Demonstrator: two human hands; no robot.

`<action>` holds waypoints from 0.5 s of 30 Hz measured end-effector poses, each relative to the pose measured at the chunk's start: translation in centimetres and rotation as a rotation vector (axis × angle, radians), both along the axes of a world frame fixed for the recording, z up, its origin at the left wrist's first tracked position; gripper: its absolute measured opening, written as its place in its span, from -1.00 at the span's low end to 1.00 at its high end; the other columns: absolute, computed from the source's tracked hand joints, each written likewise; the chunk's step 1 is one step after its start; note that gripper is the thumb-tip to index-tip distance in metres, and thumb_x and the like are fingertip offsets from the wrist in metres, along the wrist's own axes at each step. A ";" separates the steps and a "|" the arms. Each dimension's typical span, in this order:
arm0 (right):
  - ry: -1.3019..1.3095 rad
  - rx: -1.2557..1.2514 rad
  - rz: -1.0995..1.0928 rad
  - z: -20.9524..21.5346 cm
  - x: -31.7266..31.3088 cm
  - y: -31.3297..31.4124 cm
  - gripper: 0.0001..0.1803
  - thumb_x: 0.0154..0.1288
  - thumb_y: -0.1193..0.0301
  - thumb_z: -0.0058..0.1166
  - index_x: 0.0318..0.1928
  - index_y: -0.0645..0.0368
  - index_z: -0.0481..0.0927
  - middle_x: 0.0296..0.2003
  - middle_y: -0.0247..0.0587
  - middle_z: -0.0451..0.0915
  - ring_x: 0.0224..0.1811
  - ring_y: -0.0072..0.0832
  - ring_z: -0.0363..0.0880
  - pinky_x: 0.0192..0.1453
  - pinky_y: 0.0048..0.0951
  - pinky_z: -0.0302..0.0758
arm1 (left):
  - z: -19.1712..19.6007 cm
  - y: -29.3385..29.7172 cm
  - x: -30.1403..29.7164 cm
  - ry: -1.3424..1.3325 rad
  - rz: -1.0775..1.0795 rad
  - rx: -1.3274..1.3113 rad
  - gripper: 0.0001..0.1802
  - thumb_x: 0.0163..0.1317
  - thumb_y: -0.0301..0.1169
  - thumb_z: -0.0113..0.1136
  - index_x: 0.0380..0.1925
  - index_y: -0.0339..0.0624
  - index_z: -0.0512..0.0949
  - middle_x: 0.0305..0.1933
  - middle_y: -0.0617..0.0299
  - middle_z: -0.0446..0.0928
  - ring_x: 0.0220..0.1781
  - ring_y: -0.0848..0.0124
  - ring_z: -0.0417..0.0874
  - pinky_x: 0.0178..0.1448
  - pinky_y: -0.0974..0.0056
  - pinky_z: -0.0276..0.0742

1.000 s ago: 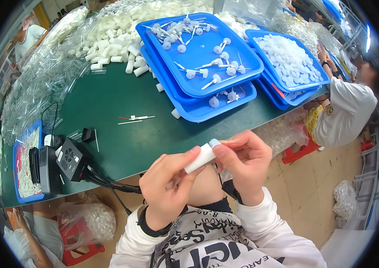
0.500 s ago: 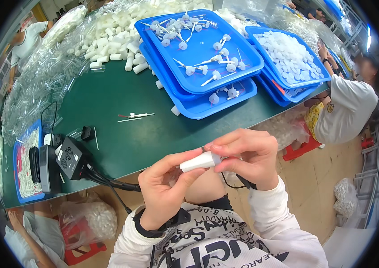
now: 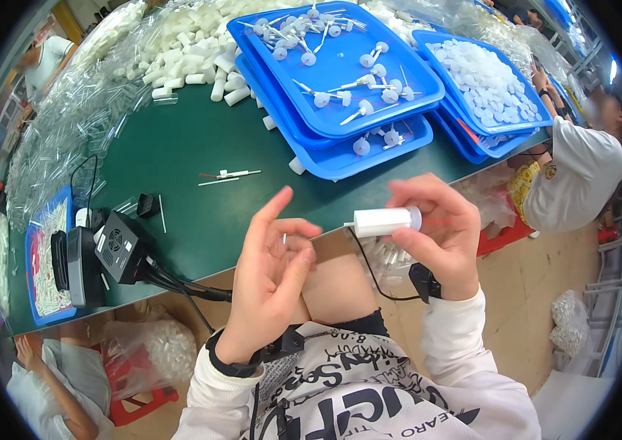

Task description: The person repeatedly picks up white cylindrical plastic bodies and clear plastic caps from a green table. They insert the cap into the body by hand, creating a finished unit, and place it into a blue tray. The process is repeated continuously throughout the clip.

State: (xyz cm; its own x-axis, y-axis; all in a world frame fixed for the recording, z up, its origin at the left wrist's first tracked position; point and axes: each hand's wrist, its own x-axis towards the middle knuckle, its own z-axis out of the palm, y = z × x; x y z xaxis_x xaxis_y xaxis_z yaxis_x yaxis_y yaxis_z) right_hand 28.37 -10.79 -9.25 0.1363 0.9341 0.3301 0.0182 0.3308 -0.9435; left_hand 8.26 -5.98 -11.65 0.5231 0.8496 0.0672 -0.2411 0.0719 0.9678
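From the head camera, the right hand (image 3: 439,231) pinches a small white tube (image 3: 382,221) in its fingertips. The tube lies sideways, in the air just past the edge of the green table (image 3: 179,147). The left hand (image 3: 271,275) is near it but not touching, with loose, open fingers and nothing in them. On the table sit stacked blue trays (image 3: 340,125) with little white parts. A black box (image 3: 120,246) with cables sits at the left.

Green table (image 3: 194,147) w/ stacked blue trays (image 3: 414,88) far right, white foam cylinders (image 3: 179,62) far left, black box (image 3: 122,246) near left, co-worker (image 3: 579,176) at right.
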 end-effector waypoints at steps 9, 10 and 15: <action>-0.145 0.007 0.127 0.4 -1.0 0.8 -0.76 0.11 0.63 0.09 -0.15 0.36 0.56 -0.18 -0.05 0.59 -0.12 -0.40 0.56 -0.07 -0.44 0.49 | 0.8 -0.8 0.2 0.038 0.023 0.149 -0.42 0.17 -0.70 -0.07 0.21 -0.32 0.06 0.11 -0.07 0.34 -0.28 0.51 0.49 -0.16 0.43 0.46; -0.134 -0.007 0.119 0.8 -1.1 0.9 -0.77 0.08 0.64 0.09 -0.18 0.38 0.56 -0.21 0.01 0.58 -0.12 -0.34 0.56 -0.04 -0.40 0.47 | 0.7 -1.1 0.2 0.008 0.062 0.087 -0.54 0.11 -0.75 -0.02 0.05 -0.36 0.18 0.03 -0.03 0.39 -0.21 0.45 0.54 -0.12 0.40 0.48; -0.058 -0.004 0.175 0.9 -1.1 0.9 -0.79 0.09 0.62 0.08 -0.20 0.38 0.56 -0.24 0.00 0.59 -0.16 -0.36 0.57 -0.08 -0.42 0.47 | 0.6 -1.2 0.2 -0.070 0.025 0.036 -0.66 0.08 -0.76 0.03 -0.10 -0.42 0.31 -0.06 0.02 0.44 -0.12 0.33 0.57 -0.05 0.35 0.50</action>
State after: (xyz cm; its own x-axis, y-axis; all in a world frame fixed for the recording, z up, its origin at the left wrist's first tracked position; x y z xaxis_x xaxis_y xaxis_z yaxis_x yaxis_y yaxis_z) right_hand 27.28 -9.90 -8.33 -0.0474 0.9430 0.3293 0.0153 0.3303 -0.9437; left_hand 8.44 -7.17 -11.09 0.4944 0.8589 0.1337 -0.3100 0.0305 0.9502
